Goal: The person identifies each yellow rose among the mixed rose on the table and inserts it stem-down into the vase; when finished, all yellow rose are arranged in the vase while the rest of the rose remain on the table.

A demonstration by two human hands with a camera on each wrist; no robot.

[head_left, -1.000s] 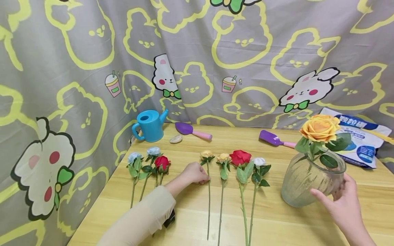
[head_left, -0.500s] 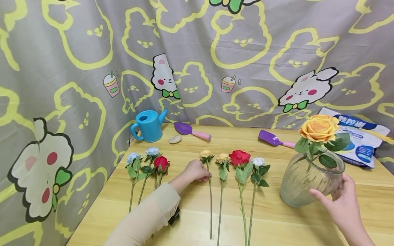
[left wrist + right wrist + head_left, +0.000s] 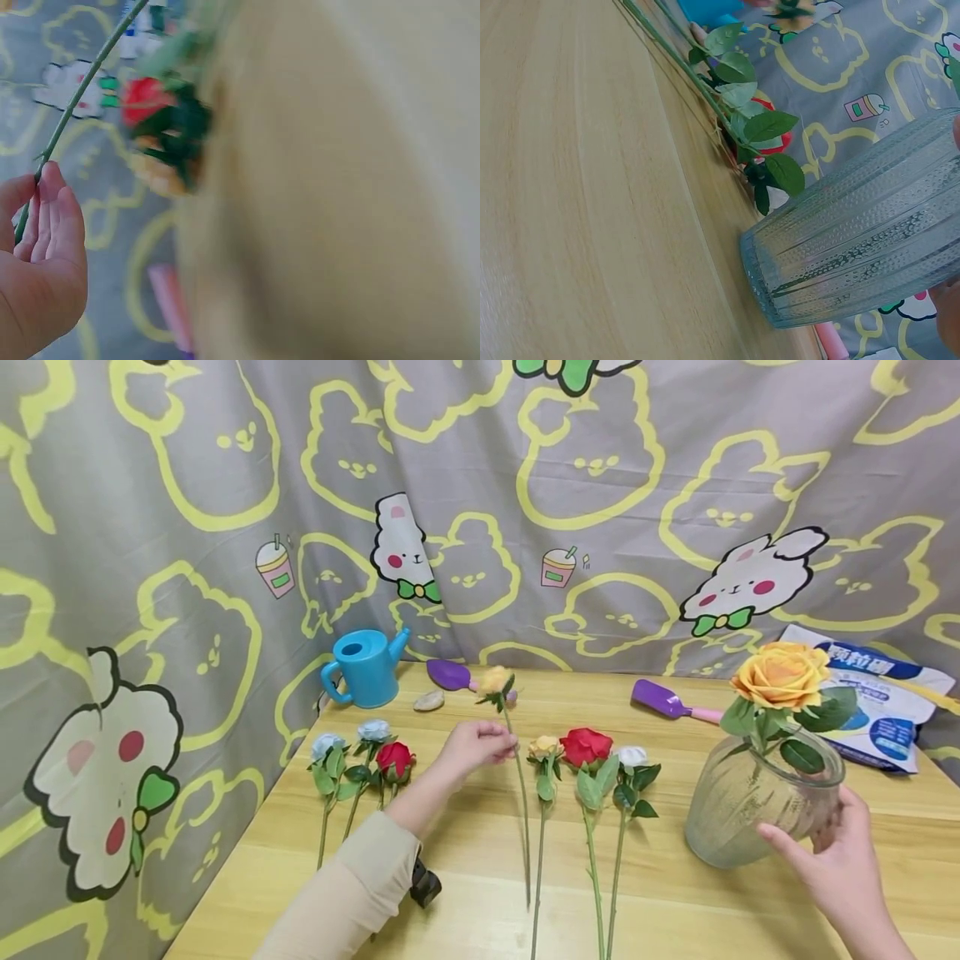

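Observation:
My left hand (image 3: 477, 745) pinches the stem of a small yellow rose (image 3: 493, 680) between thumb and fingertips; its bloom is raised off the table. The left wrist view shows the green stem (image 3: 75, 101) in those fingers. At the right, my right hand (image 3: 846, 864) grips the side of a ribbed glass vase (image 3: 753, 810), thumb in front, the other fingers partly hidden behind. A large yellow rose (image 3: 782, 675) stands in the vase. Between the hands lie another small yellow rose (image 3: 545, 747), a red rose (image 3: 586, 746) and a white rose (image 3: 631, 755).
Two light-blue roses (image 3: 373, 730) and a red rose (image 3: 394, 760) lie left of my forearm. Behind are a blue watering can (image 3: 367, 672), a stone (image 3: 429, 700), a purple trowel (image 3: 448, 673), a purple shovel (image 3: 660, 697) and a white-and-blue bag (image 3: 873, 710).
My left hand has lifted the small yellow rose off the table, its bloom moving up and slightly away. My right hand and the vase have stayed in place.

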